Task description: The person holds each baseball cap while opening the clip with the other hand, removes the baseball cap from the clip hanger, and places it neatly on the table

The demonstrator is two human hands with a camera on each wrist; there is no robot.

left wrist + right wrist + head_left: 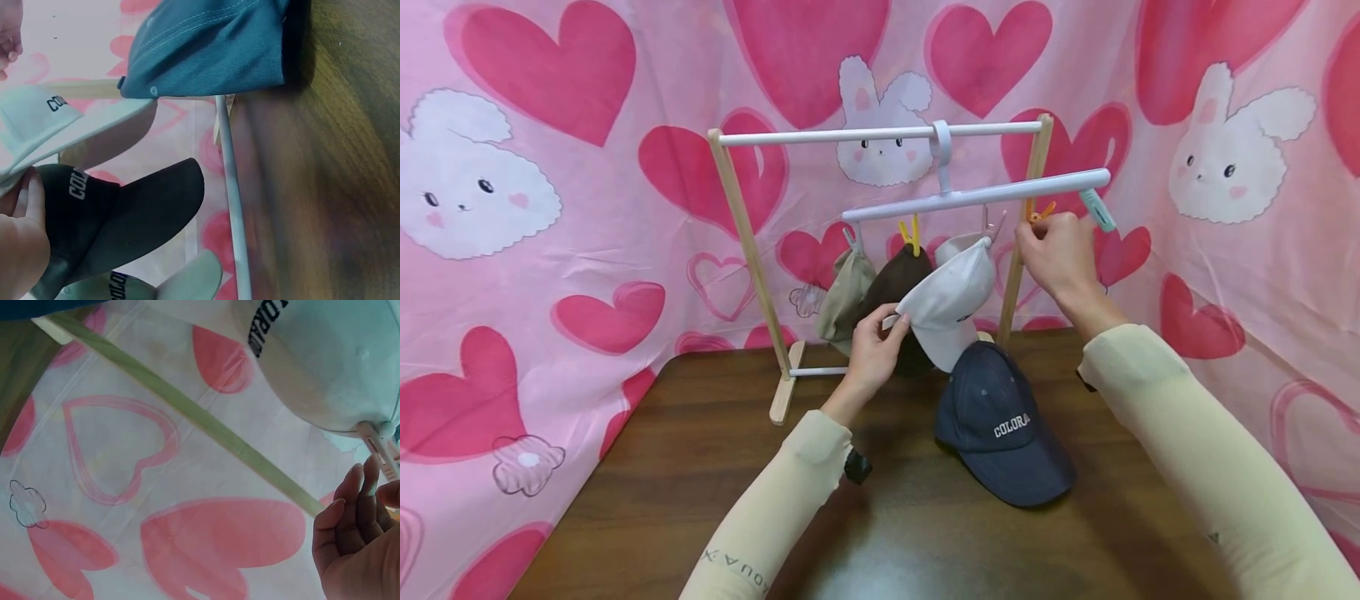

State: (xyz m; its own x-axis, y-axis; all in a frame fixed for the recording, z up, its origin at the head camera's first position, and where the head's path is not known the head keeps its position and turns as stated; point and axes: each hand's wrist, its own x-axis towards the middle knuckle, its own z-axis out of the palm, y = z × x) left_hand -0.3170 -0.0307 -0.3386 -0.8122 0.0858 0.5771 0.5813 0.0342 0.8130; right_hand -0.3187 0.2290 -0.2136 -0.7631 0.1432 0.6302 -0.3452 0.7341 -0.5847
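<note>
My left hand (876,346) pinches the edge of a white cap (951,287), which hangs from a pink clothespin (995,225). In the left wrist view, fingers (34,200) meet that cap's lower edge, with a dark cap (81,212) just below. My right hand (1063,254) is raised under the right end of a white hanger (985,196). Its thumb and forefinger pinch an orange clothespin (1041,215), mostly hidden by the hand in the right wrist view. A teal clothespin (1097,210) dangles beside that hand.
A navy cap (1000,425) lies on the brown table (700,467) in front of the wooden rack (741,233). Farther left on the hanger, a khaki cap (844,296) hangs from a grey clothespin (853,240), and the dark cap from a yellow one (912,235).
</note>
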